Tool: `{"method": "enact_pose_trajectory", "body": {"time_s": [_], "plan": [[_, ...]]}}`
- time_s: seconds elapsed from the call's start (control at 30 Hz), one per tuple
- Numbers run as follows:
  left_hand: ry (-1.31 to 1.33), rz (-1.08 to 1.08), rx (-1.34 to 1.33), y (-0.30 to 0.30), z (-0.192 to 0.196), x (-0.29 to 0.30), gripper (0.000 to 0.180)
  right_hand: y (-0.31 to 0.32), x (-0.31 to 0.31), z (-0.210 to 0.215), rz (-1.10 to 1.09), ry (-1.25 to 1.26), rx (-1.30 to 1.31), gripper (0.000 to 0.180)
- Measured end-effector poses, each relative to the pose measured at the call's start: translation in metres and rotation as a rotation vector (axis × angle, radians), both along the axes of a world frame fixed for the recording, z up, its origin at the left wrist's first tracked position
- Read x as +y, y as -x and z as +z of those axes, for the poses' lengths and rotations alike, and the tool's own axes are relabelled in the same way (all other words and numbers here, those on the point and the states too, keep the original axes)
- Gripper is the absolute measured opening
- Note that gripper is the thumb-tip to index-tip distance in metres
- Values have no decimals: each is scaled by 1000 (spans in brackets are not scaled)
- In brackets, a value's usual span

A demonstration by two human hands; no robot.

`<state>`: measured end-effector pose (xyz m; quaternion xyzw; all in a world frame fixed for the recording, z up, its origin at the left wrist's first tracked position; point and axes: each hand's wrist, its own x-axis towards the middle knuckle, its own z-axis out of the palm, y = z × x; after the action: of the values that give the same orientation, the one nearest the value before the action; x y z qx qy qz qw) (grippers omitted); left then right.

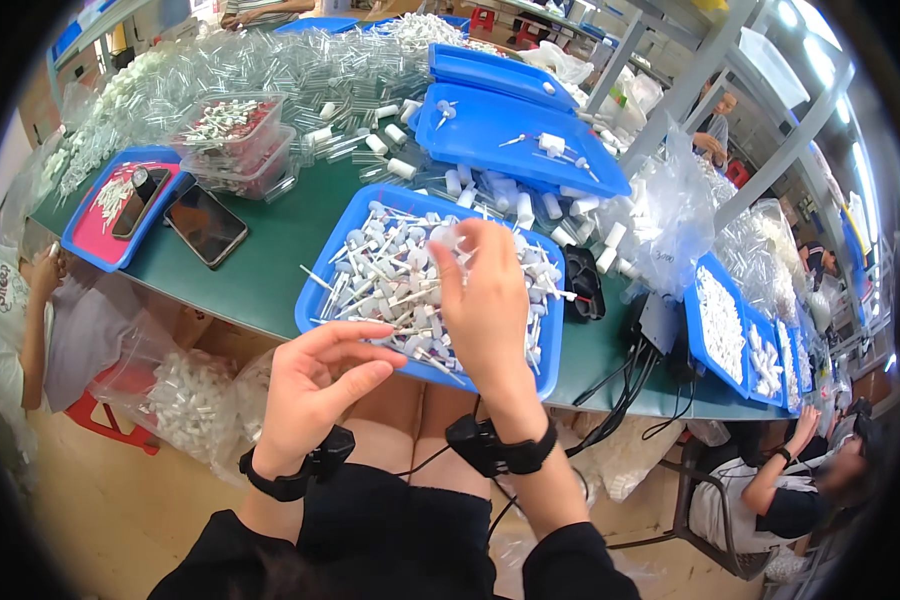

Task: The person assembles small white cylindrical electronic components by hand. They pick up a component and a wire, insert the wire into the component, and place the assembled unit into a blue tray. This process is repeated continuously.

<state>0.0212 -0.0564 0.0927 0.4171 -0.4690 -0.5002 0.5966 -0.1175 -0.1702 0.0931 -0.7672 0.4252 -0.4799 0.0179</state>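
Observation:
A blue tray (552, 350) in front of me is heaped with small white stick-like parts (395, 275) that carry pale, translucent discs. My right hand (488, 310) reaches over the heap, with its thumb and fingers bent together near a whitish, translucent piece. Whether they grip that piece is hard to see. At the tray's near left edge is my left hand (320, 385), its fingers stretched and its thumb apart from them, with nothing visible between. Both wrists wear black straps with small boxes.
Clear tubes (230, 65) pile up across the far side of the green table (270, 285). To the left lie a phone (207, 226) and a pink-lined tray (100, 225); stacked blue trays (525, 125) stand behind. Black cables (625, 385) hang at the right. Other people sit on both sides.

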Motion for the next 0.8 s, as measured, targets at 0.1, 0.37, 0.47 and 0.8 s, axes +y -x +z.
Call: {"method": "enact_pose_trajectory", "body": {"time_s": [0.1,0.37,0.47,0.8], "plan": [[-3,-31,125,12,6,-18,28,7,-7,4,-86,147,-59,24],[76,-84,227,21,-13,-37,36,24,35,9,236,287,359,31],[61,-107,226,29,-10,-43,27,35,39,15,290,310,422,36],[11,-139,192,24,-23,-41,24,69,67,62,334,-168,563,45]]}}
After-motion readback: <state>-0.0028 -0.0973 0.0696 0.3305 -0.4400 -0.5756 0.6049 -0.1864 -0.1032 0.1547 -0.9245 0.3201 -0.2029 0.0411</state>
